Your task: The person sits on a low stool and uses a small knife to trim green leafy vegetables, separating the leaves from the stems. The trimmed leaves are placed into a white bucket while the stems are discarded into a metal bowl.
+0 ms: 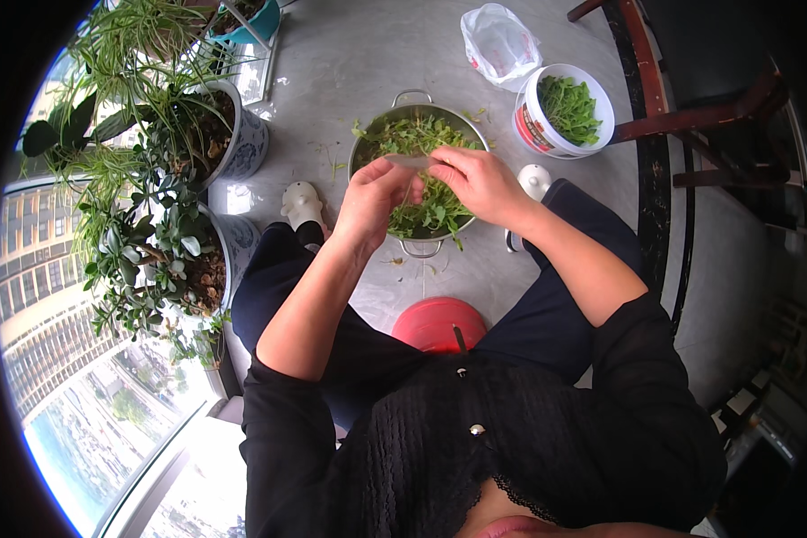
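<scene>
Both hands are raised over a metal basin with loop handles [479, 126], which stands on the floor full of leafy greens [437, 208]. Between the hands is a thin, pale, translucent item [411, 161]; what it is cannot be told. My left hand [375, 198] pinches its left end between thumb and fingers, with the other fingers curled. My right hand [474, 180] holds the other end with thumb and forefinger. To the right, a white plastic bucket [530, 128] holds more leafy greens [570, 111].
A white plastic bag [500, 44] lies open beside the bucket. Potted plants in patterned pots [245, 138] line the window at left. A red stool [437, 321] is between the legs. Wooden chair legs [686, 128] stand at right. Leaf scraps [397, 261] lie on the floor.
</scene>
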{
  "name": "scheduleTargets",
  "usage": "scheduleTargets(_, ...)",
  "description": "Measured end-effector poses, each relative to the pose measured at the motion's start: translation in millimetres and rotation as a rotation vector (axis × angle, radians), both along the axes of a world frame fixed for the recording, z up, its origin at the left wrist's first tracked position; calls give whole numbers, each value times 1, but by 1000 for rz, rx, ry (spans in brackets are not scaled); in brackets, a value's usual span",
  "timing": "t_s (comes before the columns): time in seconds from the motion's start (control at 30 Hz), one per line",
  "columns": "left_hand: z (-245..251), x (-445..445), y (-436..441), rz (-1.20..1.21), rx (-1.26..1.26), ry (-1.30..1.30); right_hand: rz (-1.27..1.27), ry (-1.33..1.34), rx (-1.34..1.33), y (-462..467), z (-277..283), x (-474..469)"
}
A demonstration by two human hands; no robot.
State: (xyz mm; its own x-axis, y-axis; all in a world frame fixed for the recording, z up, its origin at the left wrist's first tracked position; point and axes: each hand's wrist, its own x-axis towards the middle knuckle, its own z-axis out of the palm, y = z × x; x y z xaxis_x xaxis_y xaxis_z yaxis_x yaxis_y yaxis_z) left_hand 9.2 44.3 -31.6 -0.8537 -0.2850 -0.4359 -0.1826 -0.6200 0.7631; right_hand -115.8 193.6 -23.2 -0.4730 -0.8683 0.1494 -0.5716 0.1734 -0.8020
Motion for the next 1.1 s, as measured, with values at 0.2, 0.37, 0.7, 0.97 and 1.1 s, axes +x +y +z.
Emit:
scheduleTargets(0.2, 0, 1, -1, -58, -97, -5, -38, -49, 67, 3, -10, -10)
scheduleTargets(0.37, 3, 1, -2, -43, -258, -6, -38, -93, 70, 5, -9, -16)
scheduleTargets(0.7, -10, -3, 2, 26, -423, 48, 45, -77, -16, 2, 5, 3)
scheduleTargets(0.97, -13, -2, 4, 51, -520, 55, 20, -51, -35, 3, 0, 2)
scheduleTargets(1.1, -10, -2, 4, 53, -501, 47, 10, -44, -15, 4, -7, 1)
